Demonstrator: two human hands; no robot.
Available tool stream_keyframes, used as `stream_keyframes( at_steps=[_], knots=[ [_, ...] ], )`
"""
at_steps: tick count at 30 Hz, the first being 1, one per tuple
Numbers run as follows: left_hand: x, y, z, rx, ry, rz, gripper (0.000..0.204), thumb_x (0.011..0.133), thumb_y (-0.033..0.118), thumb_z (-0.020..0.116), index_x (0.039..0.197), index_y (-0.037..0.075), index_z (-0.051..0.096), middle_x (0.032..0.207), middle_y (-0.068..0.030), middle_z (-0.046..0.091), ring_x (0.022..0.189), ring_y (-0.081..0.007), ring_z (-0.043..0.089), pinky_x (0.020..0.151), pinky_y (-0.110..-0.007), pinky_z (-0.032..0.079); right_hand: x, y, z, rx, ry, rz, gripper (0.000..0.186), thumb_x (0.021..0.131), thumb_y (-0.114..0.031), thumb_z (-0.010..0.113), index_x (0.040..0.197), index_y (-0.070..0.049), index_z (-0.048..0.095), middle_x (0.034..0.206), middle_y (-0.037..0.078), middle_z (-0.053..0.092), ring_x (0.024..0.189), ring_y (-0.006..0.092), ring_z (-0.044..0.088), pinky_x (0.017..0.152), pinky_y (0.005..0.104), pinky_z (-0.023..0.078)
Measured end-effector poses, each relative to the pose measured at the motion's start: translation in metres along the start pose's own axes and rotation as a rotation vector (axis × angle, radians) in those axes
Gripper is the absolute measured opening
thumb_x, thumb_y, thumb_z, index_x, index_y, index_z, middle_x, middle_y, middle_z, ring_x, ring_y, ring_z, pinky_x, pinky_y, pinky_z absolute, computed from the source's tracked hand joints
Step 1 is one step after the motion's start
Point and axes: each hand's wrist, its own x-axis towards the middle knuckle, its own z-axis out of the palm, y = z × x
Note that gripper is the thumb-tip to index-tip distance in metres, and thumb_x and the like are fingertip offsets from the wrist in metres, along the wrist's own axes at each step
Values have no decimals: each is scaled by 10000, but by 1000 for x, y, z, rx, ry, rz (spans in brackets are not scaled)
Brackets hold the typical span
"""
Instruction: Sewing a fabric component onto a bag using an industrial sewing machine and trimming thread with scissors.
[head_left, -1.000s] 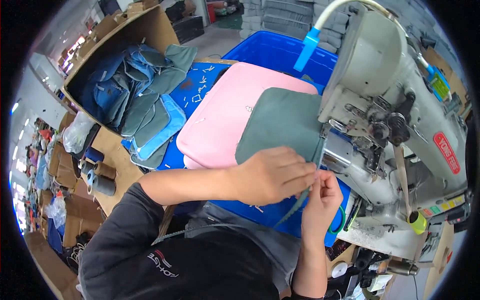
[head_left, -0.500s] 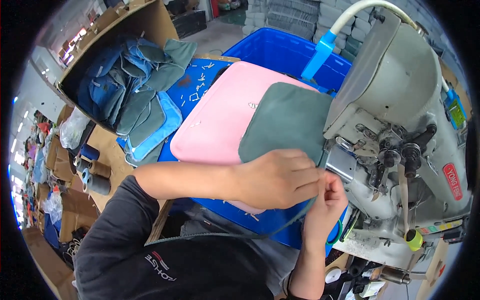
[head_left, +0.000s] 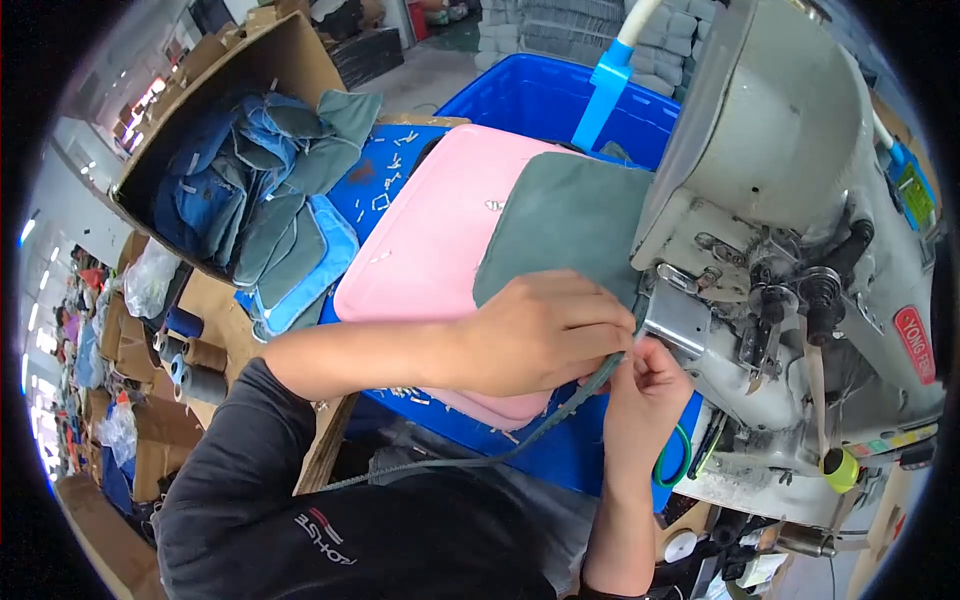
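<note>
A square grey-green fabric piece (head_left: 575, 225) with rounded corners lies on a pink board (head_left: 430, 230). Its right edge meets the metal plate of a grey sewing machine (head_left: 800, 150). Across that fabric's near edge reaches my left hand (head_left: 545, 335), closed, its fingertips pinching a narrow grey-green fabric strip (head_left: 545, 430) near the plate. Just to the right, my right hand (head_left: 650, 400) is closed in a pinch on the same strip, fingertips close to the left ones. The strip trails from my fingers down across my lap. My left hand partly hides where strip and fabric meet.
Green-handled scissors (head_left: 680, 455) lie by my right wrist. A cardboard box (head_left: 310, 60) at the left holds blue and grey-green fabric pieces. Thread spools (head_left: 203, 383) stand before it. A blue bin (head_left: 500, 95) stands behind the board. Thread scraps litter the blue tabletop.
The view has shifted slightly. My left hand has turned a little and my two hands' fingertips have drawn slightly nearer me, with more of the strip showing beneath them.
</note>
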Motion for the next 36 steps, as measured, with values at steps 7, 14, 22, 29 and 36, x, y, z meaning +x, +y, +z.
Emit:
stream_keyframes(
  at_steps=[7,14,22,29,36],
  knots=[
    [5,-5,0,57,-74,34,298,703,1,717,992,70,687,1124,-69,687,1001,-268,682,804,-379,544,3,-4,8,-25,62,-43,55,940,43,611,929,55,663,741,29,680,598,54,620,539,194,502],
    [8,-15,-13,-173,-145,-158,295,725,-53,697,996,63,692,1089,-85,715,1026,-283,688,812,-384,556,2,-1,20,-116,56,-23,133,912,35,617,789,71,651,662,40,664,598,53,615,536,215,485],
    [13,-15,-9,131,-189,179,226,782,100,698,999,40,691,1098,-83,705,1051,-257,682,864,-393,561,6,17,10,-209,69,-149,89,851,82,583,786,66,641,607,15,621,562,50,582,524,222,469],
    [13,-15,-8,170,-158,262,233,769,128,691,982,34,697,1103,-81,696,1028,-254,678,885,-393,562,3,2,9,-205,89,-139,63,859,86,612,842,64,668,660,24,658,561,51,605,516,217,483],
    [8,-20,-13,54,-161,92,197,794,72,693,988,44,713,1113,-92,701,1025,-273,688,822,-393,570,3,-3,9,-225,76,-42,57,892,29,664,846,60,676,663,43,689,557,71,639,526,218,506]
  ],
)
